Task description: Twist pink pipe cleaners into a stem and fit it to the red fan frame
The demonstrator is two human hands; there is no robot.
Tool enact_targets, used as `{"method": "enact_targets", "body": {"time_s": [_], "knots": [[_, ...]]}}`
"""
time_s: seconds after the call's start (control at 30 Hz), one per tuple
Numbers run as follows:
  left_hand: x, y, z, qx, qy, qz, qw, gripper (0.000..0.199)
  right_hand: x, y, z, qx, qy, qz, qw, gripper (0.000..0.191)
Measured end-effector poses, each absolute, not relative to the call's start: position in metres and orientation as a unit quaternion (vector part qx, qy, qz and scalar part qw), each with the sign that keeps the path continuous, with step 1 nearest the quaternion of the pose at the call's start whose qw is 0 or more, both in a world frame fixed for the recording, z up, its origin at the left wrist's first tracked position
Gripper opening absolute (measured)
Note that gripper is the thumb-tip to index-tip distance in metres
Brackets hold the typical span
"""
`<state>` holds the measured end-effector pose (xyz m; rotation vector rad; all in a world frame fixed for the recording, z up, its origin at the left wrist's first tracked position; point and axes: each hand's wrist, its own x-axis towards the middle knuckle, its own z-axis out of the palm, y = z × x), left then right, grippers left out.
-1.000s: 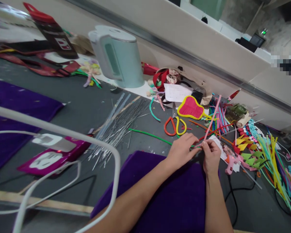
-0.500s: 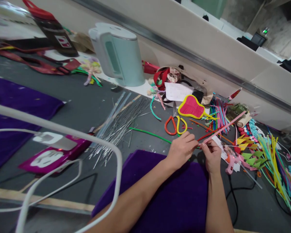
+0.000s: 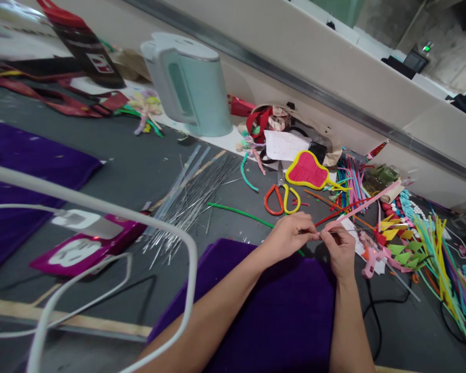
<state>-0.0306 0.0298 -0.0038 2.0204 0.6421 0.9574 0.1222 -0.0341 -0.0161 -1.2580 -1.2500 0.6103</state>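
Fingertips of my left hand (image 3: pixel 289 237) and my right hand (image 3: pixel 339 249) meet in a pinch above the far edge of a purple cloth (image 3: pixel 279 321). A pink pipe cleaner (image 3: pixel 367 207) rises from between them toward the upper right. Its pinched end is mostly hidden by the fingers. Just beyond my left hand lie scissors (image 3: pixel 282 199) with one orange and one yellow handle. A green pipe cleaner (image 3: pixel 241 213) runs along the table to the left of that hand. Behind the scissors rests a pink shape (image 3: pixel 306 170) with a yellow fuzzy outline.
A pale blue kettle (image 3: pixel 202 88) stands at the back, with a dark red-lidded bottle (image 3: pixel 83 49) farther left. Thin metal wires (image 3: pixel 196 199) lie in a loose heap. Coloured pipe cleaners (image 3: pixel 442 259) and a pink glue gun (image 3: pixel 372 259) are at right. A white cable (image 3: pixel 178 228) loops in the left foreground.
My left hand has turned slightly, its fingers now lower and closer to the right fingertips. The pink pipe cleaner's free end has shifted a little right.
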Motion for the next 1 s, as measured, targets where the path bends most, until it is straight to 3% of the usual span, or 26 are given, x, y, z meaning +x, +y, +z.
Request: {"method": "enact_targets", "body": {"time_s": [0.1,0.17,0.43,0.67,0.83,1.0], "knots": [[-0.033,0.033,-0.003,0.751,0.246,0.337,0.512,0.018,0.122,-0.034,-0.016,-0.53,-0.551,0.267,0.587,0.013],[-0.033,0.034,-0.004,0.743,0.254,0.317,0.532,0.019,0.122,-0.033,-0.016,-0.524,-0.545,0.281,0.591,0.013],[-0.025,0.023,-0.005,0.827,0.29,0.4,0.27,0.012,0.12,-0.028,-0.023,-0.519,-0.448,0.327,0.65,0.014],[-0.027,0.022,-0.006,0.848,0.267,0.403,0.219,0.017,0.119,-0.029,-0.021,-0.513,-0.458,0.322,0.651,0.011],[-0.027,0.022,-0.002,0.821,0.266,0.407,0.299,0.016,0.122,-0.03,-0.024,-0.515,-0.48,0.311,0.639,0.01],[-0.029,0.028,0.0,0.711,0.274,0.364,0.536,0.013,0.124,-0.031,-0.027,-0.495,-0.49,0.326,0.639,0.006]]}}
